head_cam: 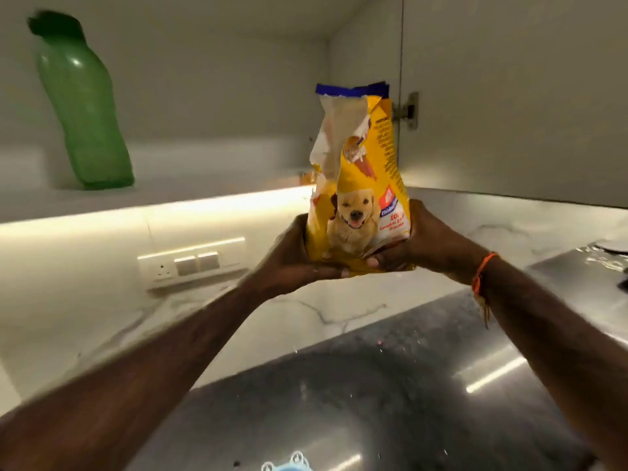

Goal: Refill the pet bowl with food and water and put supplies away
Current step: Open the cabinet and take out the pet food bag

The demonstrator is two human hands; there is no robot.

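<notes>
A yellow dog food bag [360, 171] with a puppy picture and a torn-open blue top stands upright in the air in front of an open wall cupboard. My left hand [295, 256] grips its lower left side and my right hand [407, 243] grips its lower right side, thumbs under the base. A green water bottle [85, 107] with a dark cap stands on the cupboard shelf [204, 185] at the far left. A blue object [287, 465] shows only partly at the bottom edge.
The cupboard's open door [509, 96] hangs at the right with a hinge [409, 112]. Under the shelf runs a lit strip, a switch plate [192, 263] on the marble wall, and a dark shiny countertop [373, 385] below.
</notes>
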